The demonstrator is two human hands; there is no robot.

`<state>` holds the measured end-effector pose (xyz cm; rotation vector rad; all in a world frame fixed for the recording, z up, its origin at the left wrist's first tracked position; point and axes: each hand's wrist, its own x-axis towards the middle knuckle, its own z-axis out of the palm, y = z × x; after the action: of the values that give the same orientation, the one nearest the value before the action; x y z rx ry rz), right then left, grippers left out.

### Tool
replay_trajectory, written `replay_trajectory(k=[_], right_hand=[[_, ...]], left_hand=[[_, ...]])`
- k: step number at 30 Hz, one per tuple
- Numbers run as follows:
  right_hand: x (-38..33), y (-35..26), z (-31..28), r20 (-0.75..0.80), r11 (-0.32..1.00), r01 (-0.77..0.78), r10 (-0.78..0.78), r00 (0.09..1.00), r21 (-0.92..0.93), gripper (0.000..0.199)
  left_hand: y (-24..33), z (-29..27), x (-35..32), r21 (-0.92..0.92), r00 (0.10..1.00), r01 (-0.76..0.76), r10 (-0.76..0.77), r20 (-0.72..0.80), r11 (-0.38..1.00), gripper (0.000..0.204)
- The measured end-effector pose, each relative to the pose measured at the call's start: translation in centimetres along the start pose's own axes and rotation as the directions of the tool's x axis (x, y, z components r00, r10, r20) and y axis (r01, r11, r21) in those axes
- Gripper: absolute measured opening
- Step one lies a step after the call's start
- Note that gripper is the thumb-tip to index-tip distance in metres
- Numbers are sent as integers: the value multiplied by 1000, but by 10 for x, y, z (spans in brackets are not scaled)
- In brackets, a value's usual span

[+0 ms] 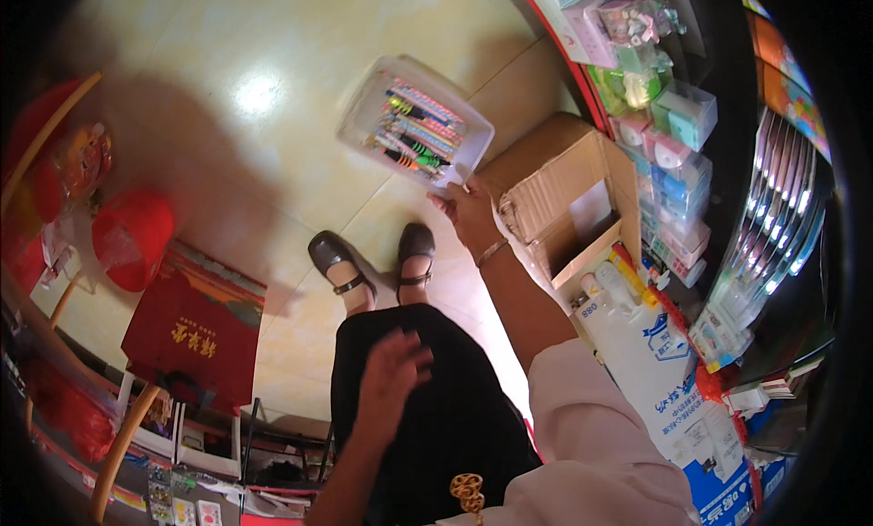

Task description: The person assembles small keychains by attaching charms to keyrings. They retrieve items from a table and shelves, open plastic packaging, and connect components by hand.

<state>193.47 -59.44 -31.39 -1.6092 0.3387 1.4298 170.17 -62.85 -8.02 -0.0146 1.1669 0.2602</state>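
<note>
right hand [468, 215] outstretched, pinching white tray [475, 139], left hand [394, 367] over black skirt [459, 399], fingers loosely spread

Smooth plastic bin [366, 115], matt cardboard box [547, 167]

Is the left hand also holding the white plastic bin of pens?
No: the left hand, fingers loosely curled, is over the black skirt, apart from the white plastic bin, which only the right hand grips.

The tray [360, 96] has open floor [209, 162] leftward, a carton [555, 167] blocking its right.
</note>
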Motion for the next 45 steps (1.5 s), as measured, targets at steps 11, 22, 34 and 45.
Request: replay_trajectory(k=[11,22,34,45], right_hand=[[200,-168,-130,4,743,507,-562,827,-436,21],[98,-112,-23,-43,965,-15,4,999,-263,18],[202,-222,41,422,-228,357,-566,709,-906,45],[88,-87,-39,379,142,586,-638,670,-797,47]], left_hand=[[-22,19,12,139,992,78,-63,-106,987,32],[-31,26,26,119,984,118,-100,-145,986,29],[-9,37,35,81,983,76,-61,-173,994,27],[-18,34,38,82,984,77,-63,-165,994,27]])
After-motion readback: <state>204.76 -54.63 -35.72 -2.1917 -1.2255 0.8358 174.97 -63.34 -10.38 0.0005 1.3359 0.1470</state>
